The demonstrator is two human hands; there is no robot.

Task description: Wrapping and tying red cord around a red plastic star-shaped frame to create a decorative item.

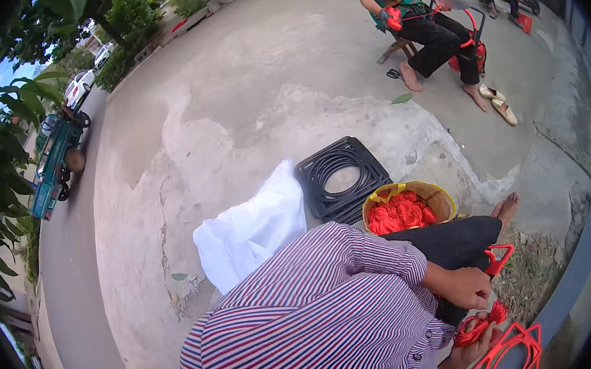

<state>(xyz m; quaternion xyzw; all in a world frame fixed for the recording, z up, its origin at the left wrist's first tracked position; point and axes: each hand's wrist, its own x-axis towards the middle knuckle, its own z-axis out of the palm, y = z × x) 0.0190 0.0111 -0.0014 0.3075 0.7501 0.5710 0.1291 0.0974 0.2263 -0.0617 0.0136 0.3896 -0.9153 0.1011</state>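
Note:
My right hand [457,360], at the lower right, is closed around a bundle of red cord [471,331]. Just above it, my left hand [467,287] has its fingers curled in toward the bundle; whether cord is pinched in them is hidden. Beside my right hand is a red openwork frame [511,357], cut off near the picture's rim. Another red frame part [501,258] shows past my left wrist, by my knee. On the far side of my leg stands a yellow-rimmed basket [449,199] filled with red cord bundles [402,212].
Stacked black frames [344,173] and a white cloth [254,232] lie on the concrete beside me. Across from me a seated person [404,20] works red cord on a black frame. Scissors [393,74] and shoes [499,104] lie nearby. A green three-wheeled cart [58,159] is on the road.

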